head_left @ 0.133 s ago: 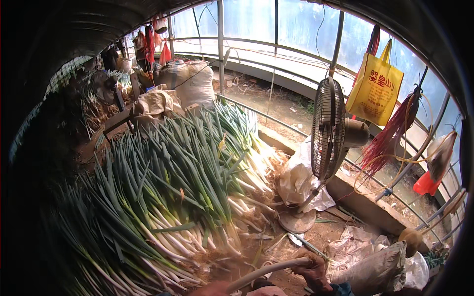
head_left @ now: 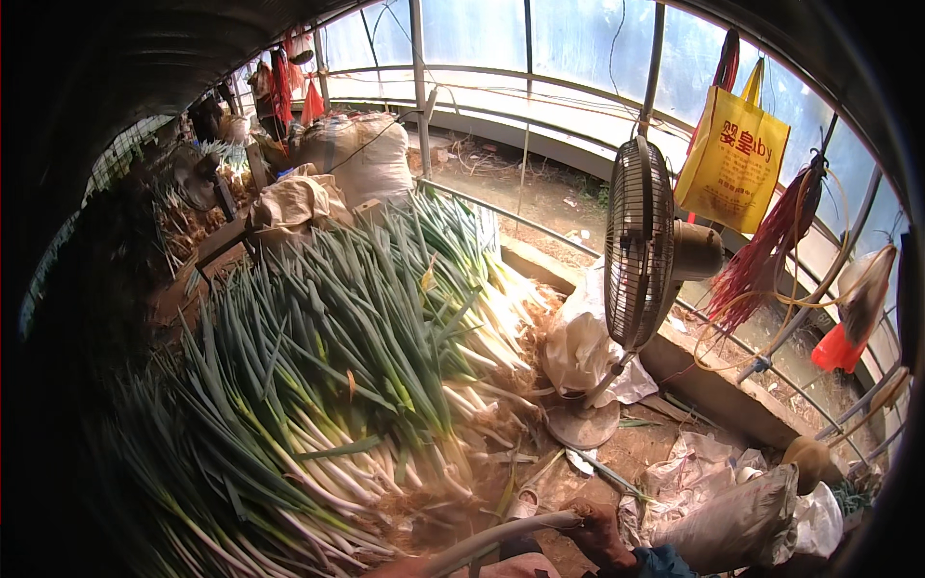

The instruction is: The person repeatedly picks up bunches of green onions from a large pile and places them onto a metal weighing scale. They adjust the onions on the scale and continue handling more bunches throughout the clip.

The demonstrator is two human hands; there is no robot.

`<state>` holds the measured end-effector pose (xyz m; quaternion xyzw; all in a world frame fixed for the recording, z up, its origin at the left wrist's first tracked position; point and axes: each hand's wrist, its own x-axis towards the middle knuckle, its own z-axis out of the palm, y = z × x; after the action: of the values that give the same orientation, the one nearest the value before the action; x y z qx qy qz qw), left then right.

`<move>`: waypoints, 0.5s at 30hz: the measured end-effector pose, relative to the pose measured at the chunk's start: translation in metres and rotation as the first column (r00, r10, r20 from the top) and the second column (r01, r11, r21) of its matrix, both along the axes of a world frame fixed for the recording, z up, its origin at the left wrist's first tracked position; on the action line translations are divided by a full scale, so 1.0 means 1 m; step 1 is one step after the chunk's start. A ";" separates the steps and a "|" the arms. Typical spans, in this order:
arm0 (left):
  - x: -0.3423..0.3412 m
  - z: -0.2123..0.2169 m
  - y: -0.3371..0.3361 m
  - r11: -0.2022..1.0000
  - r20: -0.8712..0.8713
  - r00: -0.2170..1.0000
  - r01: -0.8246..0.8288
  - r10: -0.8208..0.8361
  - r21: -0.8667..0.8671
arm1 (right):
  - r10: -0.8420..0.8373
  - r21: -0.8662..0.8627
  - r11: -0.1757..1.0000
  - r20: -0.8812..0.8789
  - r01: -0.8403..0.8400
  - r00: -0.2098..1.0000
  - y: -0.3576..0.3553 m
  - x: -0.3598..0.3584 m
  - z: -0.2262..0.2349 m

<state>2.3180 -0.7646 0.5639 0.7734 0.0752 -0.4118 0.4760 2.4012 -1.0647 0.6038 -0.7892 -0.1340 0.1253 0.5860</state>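
Observation:
A thick white green onion stalk (head_left: 506, 537) slants across the bottom of the head view. My right hand (head_left: 599, 538) is closed round its root end, and a blue sleeve shows behind the wrist. At the lower edge, beside the other end of the stalk, only a blurred part of my left hand (head_left: 397, 568) appears; its fingers are smeared and cut off by the frame. A large heap of green onions (head_left: 332, 337) lies on the ground ahead and to the left, dark green leaves pointing away and white stems with brown roots toward the right.
Right of the heap stands a fan (head_left: 639, 246) on a round base. Crumpled white sacks (head_left: 727, 511) lie at the lower right. A yellow bag (head_left: 734, 154) and red strings (head_left: 766, 255) hang from the frame. Behind the heap sits a stuffed white sack (head_left: 371, 154).
The view has shifted slightly. My right hand and the green onion's root end sit a little lower and further left. The heap looks the same.

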 end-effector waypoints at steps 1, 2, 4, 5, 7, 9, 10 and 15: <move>0.009 0.002 -0.001 0.999 0.038 0.999 0.010 -0.012 0.042 | 0.055 -0.254 0.967 0.102 -0.028 0.993 -0.005 0.012 -0.011; 0.017 0.005 -0.002 0.995 0.076 0.996 0.027 -0.034 0.094 | 0.028 -0.217 0.976 0.115 -0.002 0.993 -0.012 0.028 -0.022; 0.035 0.013 -0.002 0.975 0.136 0.986 0.067 -0.098 0.212 | -0.037 -0.161 0.985 0.164 0.064 0.986 -0.036 0.067 -0.050; 0.043 0.017 0.001 0.955 0.149 0.979 0.092 -0.139 0.283 | 0.023 -0.357 0.931 0.249 0.070 0.968 -0.048 0.090 -0.067; 0.061 0.027 0.013 0.889 0.147 0.964 0.136 -0.221 0.438 | 0.113 -0.555 0.829 0.291 0.072 0.950 -0.072 0.117 -0.099; 0.082 0.037 0.038 0.784 0.074 0.955 0.191 -0.288 0.591 | 0.096 -0.558 0.829 0.225 0.047 0.970 -0.094 0.146 -0.124; 0.095 0.042 0.057 0.733 0.035 0.951 0.212 -0.306 0.646 | 0.116 -0.634 0.773 0.177 0.022 0.977 -0.107 0.163 -0.133; 0.179 0.054 0.169 0.456 0.165 0.933 -0.001 -0.321 0.890 | 0.051 -0.773 0.630 -0.046 -0.068 0.998 -0.173 0.230 -0.163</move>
<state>2.4974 -0.5954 0.6178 0.9645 0.1260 -0.2310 -0.0250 2.6313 -1.2374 0.4408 -0.9580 -0.0875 0.1979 0.1880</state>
